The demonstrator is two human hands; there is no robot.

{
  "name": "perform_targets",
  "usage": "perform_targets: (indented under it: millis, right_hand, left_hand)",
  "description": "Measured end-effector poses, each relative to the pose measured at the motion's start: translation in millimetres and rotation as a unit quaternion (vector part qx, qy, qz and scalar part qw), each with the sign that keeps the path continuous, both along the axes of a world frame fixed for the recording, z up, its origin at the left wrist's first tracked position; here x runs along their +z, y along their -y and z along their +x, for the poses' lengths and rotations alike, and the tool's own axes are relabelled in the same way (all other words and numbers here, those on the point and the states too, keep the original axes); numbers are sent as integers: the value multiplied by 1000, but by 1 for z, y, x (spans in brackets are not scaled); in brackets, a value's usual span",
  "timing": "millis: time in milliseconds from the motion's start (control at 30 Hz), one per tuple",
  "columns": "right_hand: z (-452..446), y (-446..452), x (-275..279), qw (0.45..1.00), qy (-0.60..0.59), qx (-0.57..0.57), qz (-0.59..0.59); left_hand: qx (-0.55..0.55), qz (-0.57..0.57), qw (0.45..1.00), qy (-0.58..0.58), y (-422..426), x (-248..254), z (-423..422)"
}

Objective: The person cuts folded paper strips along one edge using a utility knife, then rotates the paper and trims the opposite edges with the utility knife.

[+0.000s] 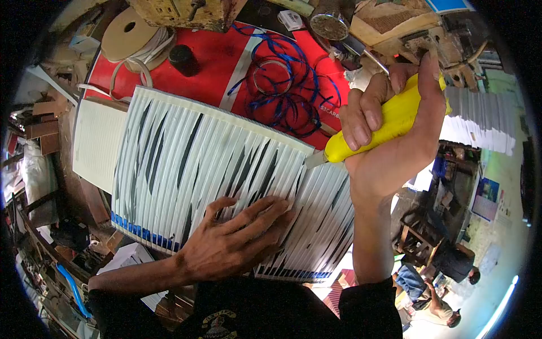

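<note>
A sheet of pale strips (169, 152), with dark gaps between many of them, lies slantwise across the bench. My right hand (389, 124) is closed around a yellow-handled cutter (378, 121). The cutter's short metal blade (316, 160) points left, at the sheet's upper right part; whether it touches is hard to tell. Flat on the strips, lower and to the left of the blade, my left hand (243, 231) rests with its fingers spread. Blue tape bits (141, 230) run along the sheet's lower left edge.
Behind the sheet is a red surface (217, 51) with tangled blue ribbon (288, 101), a black cap (182, 56) and a spool (130, 37). A cream ribbed sheet (96, 144) lies left. Two people (451, 263) are far off at lower right.
</note>
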State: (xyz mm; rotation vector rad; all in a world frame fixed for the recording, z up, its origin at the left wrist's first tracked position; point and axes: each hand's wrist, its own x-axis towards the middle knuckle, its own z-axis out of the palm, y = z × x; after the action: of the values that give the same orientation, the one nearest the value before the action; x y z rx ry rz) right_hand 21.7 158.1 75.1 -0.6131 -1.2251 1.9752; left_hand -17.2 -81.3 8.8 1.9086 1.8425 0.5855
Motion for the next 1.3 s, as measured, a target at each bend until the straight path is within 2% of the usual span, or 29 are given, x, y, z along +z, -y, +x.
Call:
perform_targets:
  millis: [167, 267, 367, 467, 567, 667, 767, 800, 900, 967, 1167, 1300]
  right_hand:
    - [1, -1, -1, 999, -15, -3, 32]
    - [-2, 3, 10, 998, 45, 16, 30]
    - [0, 1, -4, 1000, 25, 4, -18]
    - [-3, 0, -10, 998, -3, 8, 56]
    - [-10, 4, -7, 999, 24, -47, 10]
    - [-14, 0, -8, 998, 28, -54, 8]
    - [-17, -3, -16, 998, 44, -19, 43]
    - [-24, 0, -28, 991, 70, -56, 97]
    - [-26, 1, -26, 995, 47, -62, 69]
    - [-31, 10, -22, 974, 127, -116, 148]
    - [-30, -1, -31, 970, 125, -173, 118]
    - [-14, 0, 16, 985, 48, -137, 97]
  left_hand:
    - [-13, -9, 1000, 8, 1, -2, -1]
    - [-23, -15, 1000, 16, 2, -2, -1]
    - [-22, -13, 1000, 14, 1, -1, -2]
    - [-25, -14, 1000, 9, 2, -2, -2]
    - [-27, -17, 999, 2, 2, -4, -1]
    - [-28, -15, 999, 2, 3, -4, -1]
    - [-32, -11, 999, -6, 1, 0, -3]
    - [-37, -11, 999, -14, 0, 3, -3]
    - [-8, 10, 1000, -4, -2, 2, -2]
    - [-11, 10, 1000, -6, -2, 3, -4]
    - [-16, 15, 1000, 6, 2, -2, -3]
    - [-13, 19, 1000, 8, 10, -1, -14]
